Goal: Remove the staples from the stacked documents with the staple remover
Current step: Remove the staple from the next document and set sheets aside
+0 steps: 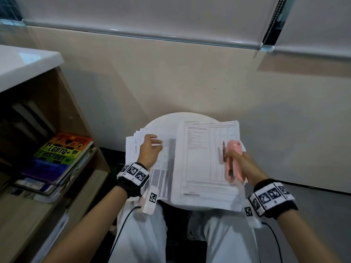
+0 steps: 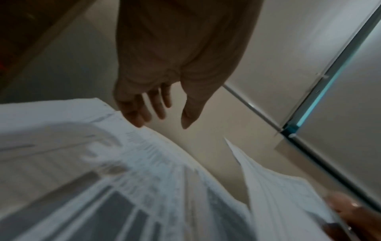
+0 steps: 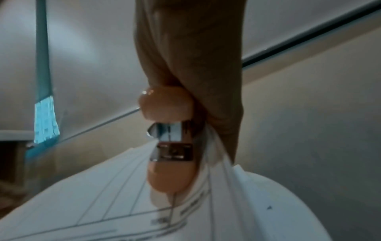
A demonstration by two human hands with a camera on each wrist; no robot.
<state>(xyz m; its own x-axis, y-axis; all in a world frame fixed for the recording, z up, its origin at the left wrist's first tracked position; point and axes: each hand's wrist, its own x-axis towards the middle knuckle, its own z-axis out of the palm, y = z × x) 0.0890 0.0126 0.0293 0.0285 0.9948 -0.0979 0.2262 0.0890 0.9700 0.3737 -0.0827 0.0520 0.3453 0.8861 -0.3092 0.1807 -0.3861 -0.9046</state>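
Observation:
Two stacks of printed documents lie on a small round white table. My left hand rests on the left stack with loosely straight fingers that hold nothing. In the left wrist view the left hand hovers at the far edge of that stack. My right hand grips a pink staple remover over the right edge of the right stack. In the right wrist view the pink staple remover shows its metal jaws, and top sheets curl up against my right hand.
A wooden shelf unit stands at the left, holding a rainbow-covered book on a pile of others. A beige wall lies close behind the table. My legs in white trousers are under the table's near edge, with wrist cables hanging.

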